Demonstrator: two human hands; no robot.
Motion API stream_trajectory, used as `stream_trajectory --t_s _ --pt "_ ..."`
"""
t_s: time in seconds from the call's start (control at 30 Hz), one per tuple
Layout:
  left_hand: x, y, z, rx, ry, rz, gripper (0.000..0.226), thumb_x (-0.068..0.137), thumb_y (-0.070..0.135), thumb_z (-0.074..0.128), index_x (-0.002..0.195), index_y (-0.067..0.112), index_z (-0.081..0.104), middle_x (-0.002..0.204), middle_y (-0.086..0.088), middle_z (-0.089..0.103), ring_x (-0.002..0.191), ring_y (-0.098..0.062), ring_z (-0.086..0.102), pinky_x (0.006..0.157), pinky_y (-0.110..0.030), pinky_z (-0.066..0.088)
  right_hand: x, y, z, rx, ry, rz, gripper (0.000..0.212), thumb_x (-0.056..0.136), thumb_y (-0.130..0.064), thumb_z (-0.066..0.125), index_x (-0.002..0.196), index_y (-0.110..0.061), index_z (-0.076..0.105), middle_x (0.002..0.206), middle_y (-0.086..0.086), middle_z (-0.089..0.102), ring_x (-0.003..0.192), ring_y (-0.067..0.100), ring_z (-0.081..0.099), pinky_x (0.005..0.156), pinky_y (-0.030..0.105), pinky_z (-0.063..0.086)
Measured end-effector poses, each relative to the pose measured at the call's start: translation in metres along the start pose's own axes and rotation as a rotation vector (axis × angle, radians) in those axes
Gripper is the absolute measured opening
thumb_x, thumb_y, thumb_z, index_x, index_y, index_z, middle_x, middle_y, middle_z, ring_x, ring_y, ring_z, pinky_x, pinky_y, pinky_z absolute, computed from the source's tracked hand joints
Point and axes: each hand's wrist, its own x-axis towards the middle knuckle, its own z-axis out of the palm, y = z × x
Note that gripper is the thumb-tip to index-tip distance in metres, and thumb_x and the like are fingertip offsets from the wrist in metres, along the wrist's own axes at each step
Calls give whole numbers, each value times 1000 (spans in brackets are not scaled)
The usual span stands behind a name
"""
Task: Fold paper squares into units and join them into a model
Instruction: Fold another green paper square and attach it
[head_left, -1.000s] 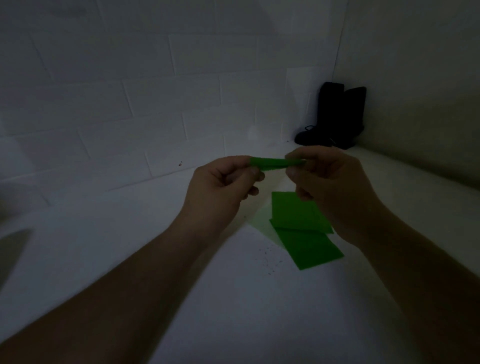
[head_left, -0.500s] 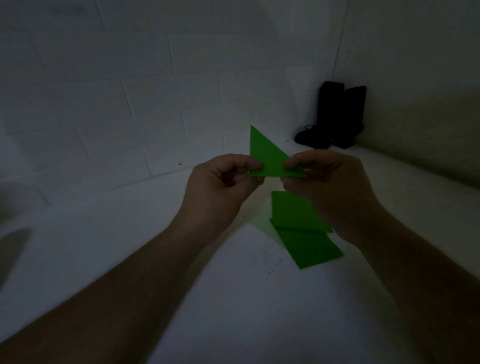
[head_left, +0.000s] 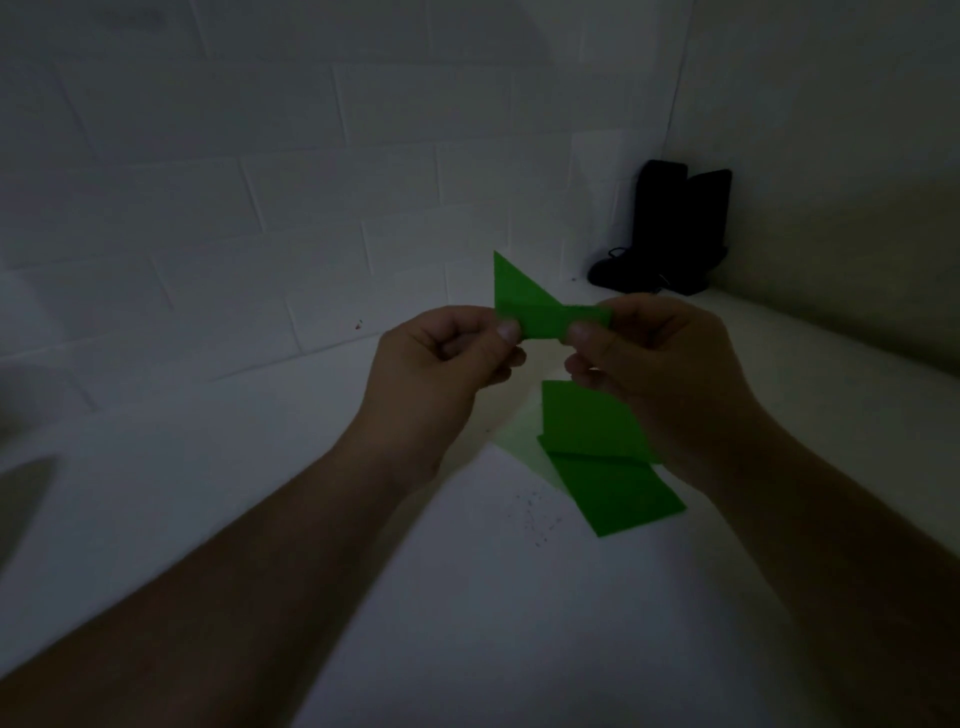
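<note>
A folded green paper unit (head_left: 535, 309) is held up in the air between both hands, with one triangular flap pointing upward. My left hand (head_left: 441, 364) pinches its left end between thumb and fingers. My right hand (head_left: 654, 358) pinches its right end the same way. Below them, two green paper squares (head_left: 608, 457) lie overlapping on the white table (head_left: 311, 493), partly hidden by my right wrist.
A pair of black boots (head_left: 670, 234) stands in the far right corner against the white brick wall. Small dark specks (head_left: 535, 519) dot the table near the squares. The light is dim.
The unit went from a thin edge-on strip to facing me, and a triangular flap now stands up from it. Both hands kept their pinch and spread slightly.
</note>
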Motion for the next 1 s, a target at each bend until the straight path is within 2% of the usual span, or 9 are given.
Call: stream_trajectory --t_s 0.13,0.37,0.53,0.63,0.7,0.77,0.9,1.0 --pt "-1 2 2 -44 1 -60 7 96 7 66 92 9 72 80 -12 73 77 -20 70 80 -33 60 0 0 1 40 11 19 3 90 -6 71 86 -7 70 86 22 74 70 23 70 79 49 61" --pt "-1 1 4 -7 21 -70 7 97 7 66 94 2 70 79 -16 71 74 -19 69 75 -30 60 2 1 2 114 7 40 18 88 -2 72 78 -16 66 76 13 74 69 24 70 72 39 62" --pt "-3 3 5 17 27 -64 1 95 5 68 95 5 67 77 -14 72 73 -19 70 76 -32 60 2 0 0 114 18 50 17 88 -1 72 96 -11 61 69 10 72 66 24 68 69 35 60" --pt "-3 3 5 19 34 -44 18 93 1 69 101 14 58 75 -14 72 71 -21 70 75 -36 60 1 1 0 108 16 41 22 89 0 71 102 -13 60 62 6 68 67 26 65 68 36 59" --pt "-4 3 5 35 12 -24 20 95 -1 65 98 16 55 73 -13 71 71 -22 69 75 -38 59 1 1 0 104 4 25 22 89 1 70 100 -16 61 61 6 66 68 28 63 67 36 56" --pt "-4 4 5 55 -18 -20 17 97 -3 60 94 14 63 76 -12 71 72 -21 68 76 -37 59 1 1 0 98 -9 6 20 90 2 68 94 -17 65 63 9 66 67 28 61 64 34 54" --pt "-2 7 4 12 -5 -71 36 94 -11 47 88 8 76 74 -10 73 73 -22 68 77 -34 58 2 -2 -3 69 -50 -57 23 89 -1 70 81 -21 75 71 8 72 64 20 64 62 25 55" --pt "0 8 0 25 -18 -63 40 87 -19 53 91 12 78 79 -11 75 78 -20 70 80 -33 57 2 -6 -8 18 -74 -86 19 82 0 75 84 -19 76 78 4 76 70 14 71 67 21 56"
